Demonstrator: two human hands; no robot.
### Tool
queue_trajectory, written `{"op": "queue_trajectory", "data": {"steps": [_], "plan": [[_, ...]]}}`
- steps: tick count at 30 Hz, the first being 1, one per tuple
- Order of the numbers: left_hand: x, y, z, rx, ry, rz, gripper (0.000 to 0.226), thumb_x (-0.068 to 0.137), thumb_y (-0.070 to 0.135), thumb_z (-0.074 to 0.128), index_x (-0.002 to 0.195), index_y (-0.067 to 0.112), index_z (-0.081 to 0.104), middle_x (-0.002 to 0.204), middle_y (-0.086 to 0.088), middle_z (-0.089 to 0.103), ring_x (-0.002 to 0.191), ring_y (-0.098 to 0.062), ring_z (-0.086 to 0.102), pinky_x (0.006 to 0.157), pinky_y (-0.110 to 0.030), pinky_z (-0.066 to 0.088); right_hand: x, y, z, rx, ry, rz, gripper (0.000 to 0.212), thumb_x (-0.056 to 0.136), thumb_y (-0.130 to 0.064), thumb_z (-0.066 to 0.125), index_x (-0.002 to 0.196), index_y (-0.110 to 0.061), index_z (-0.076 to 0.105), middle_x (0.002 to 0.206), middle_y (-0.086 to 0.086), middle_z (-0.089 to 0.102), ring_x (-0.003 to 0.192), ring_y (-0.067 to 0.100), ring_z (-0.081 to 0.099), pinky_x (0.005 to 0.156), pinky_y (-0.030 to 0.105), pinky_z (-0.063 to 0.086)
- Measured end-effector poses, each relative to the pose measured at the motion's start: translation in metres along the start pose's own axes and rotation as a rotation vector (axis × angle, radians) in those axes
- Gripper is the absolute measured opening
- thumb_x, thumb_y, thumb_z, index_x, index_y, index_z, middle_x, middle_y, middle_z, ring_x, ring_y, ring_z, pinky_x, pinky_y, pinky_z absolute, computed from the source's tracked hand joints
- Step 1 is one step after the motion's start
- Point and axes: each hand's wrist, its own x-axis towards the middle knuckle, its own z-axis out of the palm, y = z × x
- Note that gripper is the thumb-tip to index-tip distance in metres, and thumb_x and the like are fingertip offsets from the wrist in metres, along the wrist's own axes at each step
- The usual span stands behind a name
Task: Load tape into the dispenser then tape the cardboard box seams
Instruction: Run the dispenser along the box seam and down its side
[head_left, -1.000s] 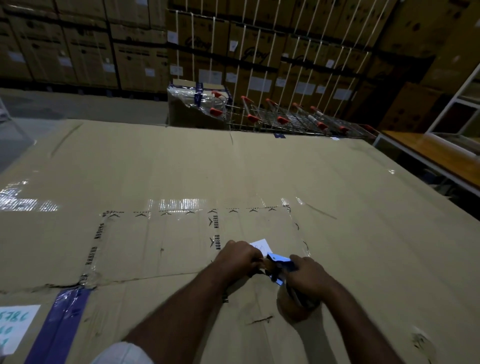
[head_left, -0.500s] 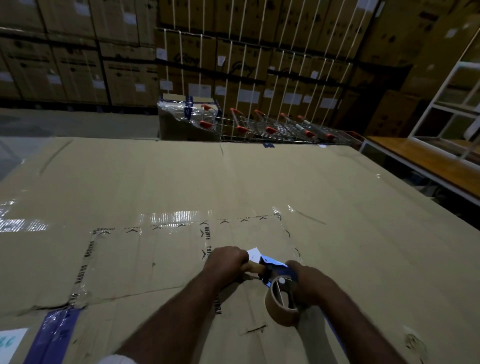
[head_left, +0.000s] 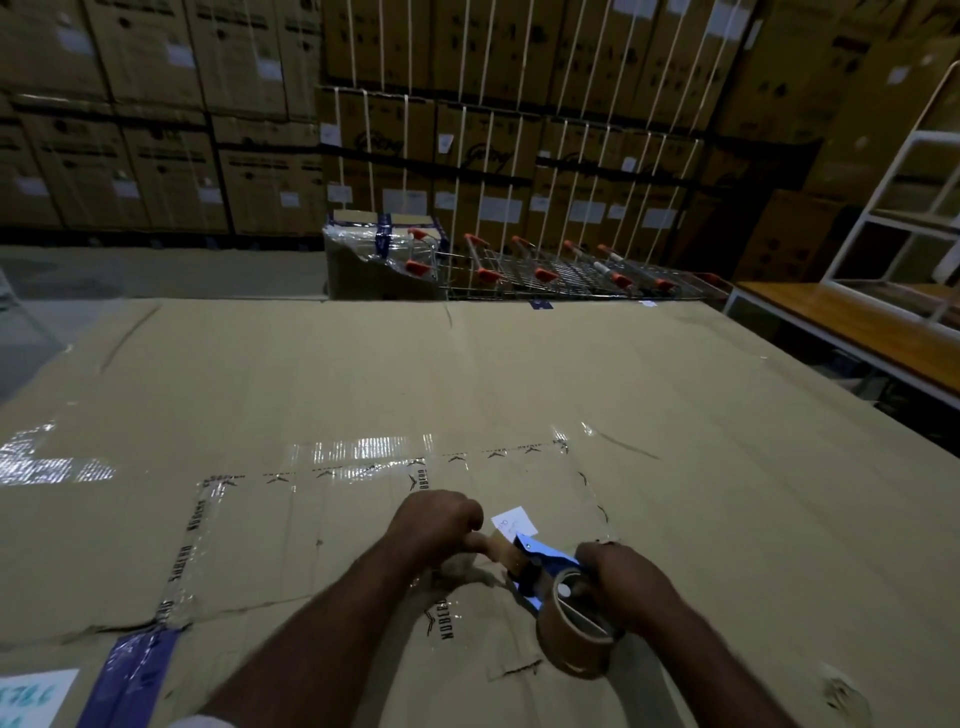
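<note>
Nearest, resting on the big flat cardboard box (head_left: 519, 374) and working low at its near edge: left hand (head_left: 439, 522) closing in a fist round the pale wooden handle of the tape dispenser (head_left: 535, 564), right hand (head_left: 626, 579) curling over the brown tape roll (head_left: 571, 631) on its right side, fingers clamped against the roll's rim and the blue frame. Judging from the grip, still working at the loading step, seating the roll on the dispenser's hub; whether the tape end is threaded past the blade, too dark to tell. Next, probably calling for pulling the free end forward under the roller, then setting the dispenser down on a seam. Just beyond the hands, lying a small white slip (head_left: 514, 522); around them, running a rectangle of clear printed tape (head_left: 208, 519) already stuck down, with a torn seam at the near left beside a blue tape strip (head_left: 130, 675) and a white label (head_left: 31, 696). Farther out, spreading wide bare cardboard, giving plenty of sliding room left, right and ahead before the far edge. Beyond that edge, standing a row of shopping trolleys (head_left: 545, 267), a wrapped carton (head_left: 379, 260), a white-framed bench (head_left: 841, 332) far right, and stacked cartons (head_left: 467, 130) along the back wall.
</note>
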Motion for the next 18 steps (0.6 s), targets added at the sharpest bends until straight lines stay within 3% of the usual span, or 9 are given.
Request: {"op": "queue_trajectory", "data": {"steps": [3,5,8,11,13,16,18], "plan": [[-0.008,-0.006,-0.012,-0.025,-0.029,-0.002,0.059,0.072,0.078,0.059,0.091,0.022,0.068,0.093,0.000,0.071,0.087,-0.022,0.065,0.064,-0.030,0.040,-0.003,-0.004,-0.002,0.075,-0.013,-0.085,0.013,0.081,-0.031,0.058,0.076,-0.024,0.049,0.072,-0.005,0.053,0.079,0.023,0.060,0.060,0.031,0.034],[-0.011,-0.012,-0.016,-0.010,-0.010,-0.014,0.061,0.070,0.079,0.058,0.085,0.020,0.066,0.088,0.000,0.070,0.082,-0.021,0.065,0.059,-0.029,0.035,-0.006,-0.011,-0.006,0.132,-0.009,-0.142,0.013,0.085,-0.027,0.061,0.081,-0.021,0.051,0.069,-0.007,0.050,0.080,0.022,0.059,0.060,0.023,0.034],[-0.021,-0.021,-0.023,-0.059,0.056,-0.092,0.064,0.065,0.083,0.058,0.083,0.022,0.068,0.082,0.004,0.070,0.075,-0.016,0.064,0.060,-0.030,0.044,-0.008,-0.023,-0.008,0.193,-0.012,-0.146,0.012,0.092,-0.023,0.061,0.089,-0.018,0.051,0.073,-0.009,0.051,0.076,0.014,0.054,0.060,0.015,0.035],[-0.041,-0.036,-0.027,-0.467,0.327,-0.410,0.048,0.071,0.069,0.068,0.074,0.021,0.069,0.071,0.003,0.069,0.057,-0.001,0.061,0.055,-0.028,0.053,-0.014,-0.032,-0.010,0.224,-0.018,-0.141,0.015,0.096,-0.022,0.057,0.086,-0.024,0.046,0.074,-0.009,0.052,0.071,0.007,0.052,0.061,0.017,0.036],[-0.056,-0.048,-0.034,-0.646,0.380,-0.612,0.040,0.080,0.056,0.071,0.071,0.018,0.064,0.065,0.000,0.066,0.047,-0.002,0.059,0.048,-0.024,0.048,-0.017,-0.031,-0.011,0.218,0.012,-0.111,0.014,0.095,-0.021,0.057,0.087,-0.021,0.045,0.072,-0.007,0.049,0.074,0.014,0.052,0.059,0.021,0.035],[-0.074,-0.053,-0.040,-0.727,0.009,-0.744,0.054,0.086,0.062,0.061,0.069,0.010,0.068,0.061,-0.001,0.068,0.045,-0.011,0.059,0.056,-0.026,0.050,-0.023,-0.032,-0.011,0.225,0.077,-0.074,0.007,0.095,-0.022,0.057,0.095,-0.021,0.050,0.075,-0.008,0.053,0.079,0.018,0.056,0.056,0.014,0.034],[-0.080,-0.038,-0.038,-1.120,-0.308,-0.818,0.074,0.078,0.073,0.060,0.080,0.000,0.068,0.065,-0.010,0.067,0.046,-0.019,0.060,0.051,-0.027,0.051,-0.026,-0.042,-0.009,0.218,0.121,-0.052,0.012,0.098,-0.021,0.056,0.109,-0.023,0.055,0.089,-0.007,0.059,0.082,0.016,0.055,0.055,0.009,0.036]]}}
